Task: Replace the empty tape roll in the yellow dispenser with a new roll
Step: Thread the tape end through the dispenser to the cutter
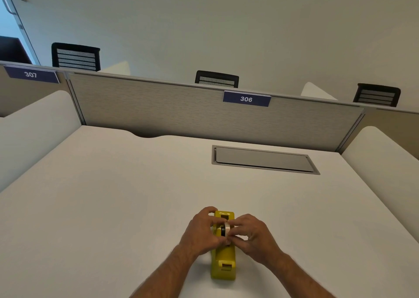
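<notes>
A yellow tape dispenser (223,258) lies lengthwise on the white desk near its front edge, cutter end toward me. A tape roll (225,229) with a whitish rim and a black core stands upright in the dispenser's middle slot. My left hand (200,232) wraps the dispenser's left side, its fingers touching the roll and the far end. My right hand (250,236) pinches the roll from the right with thumb and fingers. The roll's lower half is hidden by both hands and the housing.
The white desk (113,207) spreads wide around the dispenser. A grey cable hatch (263,159) is set flush in the desk at the back right. A grey partition (181,109) labelled 306 closes the far side, with white side dividers left and right.
</notes>
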`<action>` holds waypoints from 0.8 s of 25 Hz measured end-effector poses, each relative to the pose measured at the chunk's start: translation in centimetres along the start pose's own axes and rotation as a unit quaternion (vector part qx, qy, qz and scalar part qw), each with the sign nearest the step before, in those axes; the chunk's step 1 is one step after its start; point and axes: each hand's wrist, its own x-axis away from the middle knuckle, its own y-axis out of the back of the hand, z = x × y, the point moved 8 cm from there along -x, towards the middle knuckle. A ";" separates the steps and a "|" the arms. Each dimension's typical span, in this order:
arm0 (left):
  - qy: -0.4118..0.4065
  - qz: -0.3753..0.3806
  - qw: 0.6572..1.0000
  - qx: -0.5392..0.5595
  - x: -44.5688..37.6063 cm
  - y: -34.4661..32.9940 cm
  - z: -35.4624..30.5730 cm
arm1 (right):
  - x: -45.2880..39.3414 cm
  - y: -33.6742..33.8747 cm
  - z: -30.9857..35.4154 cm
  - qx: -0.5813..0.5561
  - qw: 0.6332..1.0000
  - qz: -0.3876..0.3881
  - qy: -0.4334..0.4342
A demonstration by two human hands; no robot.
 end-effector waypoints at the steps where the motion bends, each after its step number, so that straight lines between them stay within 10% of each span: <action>1: 0.000 0.000 1.000 -0.001 0.0 0.0 0.0 | 0.0 0.0 0.0 0.000 1.000 -0.001 0.001; 20: -0.010 0.011 1.000 -0.013 -0.2 0.0 -0.1 | 0.4 0.3 0.5 0.021 0.999 -0.021 0.025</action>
